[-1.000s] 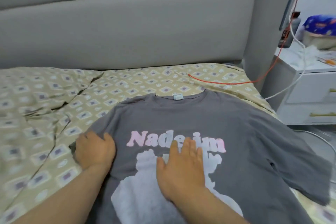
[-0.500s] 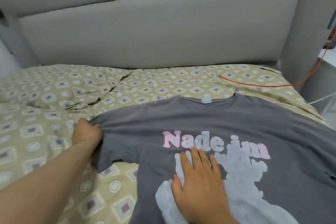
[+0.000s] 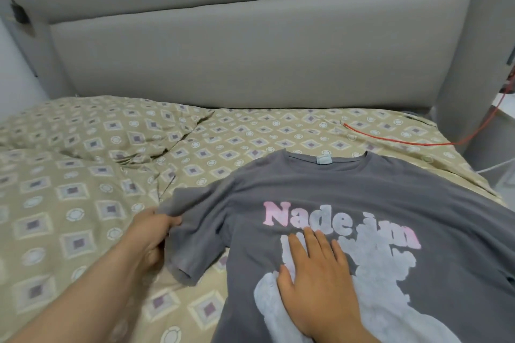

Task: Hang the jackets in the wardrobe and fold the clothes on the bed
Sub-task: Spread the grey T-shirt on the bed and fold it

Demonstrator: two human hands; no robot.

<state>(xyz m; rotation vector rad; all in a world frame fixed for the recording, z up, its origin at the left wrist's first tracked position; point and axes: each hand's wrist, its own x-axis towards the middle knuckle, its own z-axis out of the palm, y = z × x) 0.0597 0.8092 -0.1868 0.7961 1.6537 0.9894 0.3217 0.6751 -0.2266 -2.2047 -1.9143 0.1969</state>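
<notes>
Left grip [image 3: 150, 234] sits lower on the sleeve [image 3: 192, 234] than half a second ago, and the sleeve is now drawn out sideways from the shirt body, with its hem open toward the person. Right grip [image 3: 315, 278] is unchanged.

Current state:
- Grey T-shirt [image 3: 362, 189] lies front-up on the bed sheet [image 3: 83, 203], collar toward the headboard [image 3: 250, 50] and pale neck label [image 3: 323, 159] visible. It sits right of centre, and its right side runs out of view.
- Left grip is clenched on the sleeve – fingers curled round the upper edge of the fabric, forearm coming in from lower left.
- Right grip is released, with the palm flat and fingers straight – pressing the chest print [image 3: 390, 301] just under the pink lettering [image 3: 306, 217], fingertips touching the letters.
- Patterned beige sheet is rumpled in folds at upper left and flatter by the shirt.
- Red cable [image 3: 404, 140] lies across the sheet beyond the collar, apart from the shirt, and runs off the bed's right edge.
- White cable [image 3: 493, 168] shows at the far right, off the bed.
</notes>
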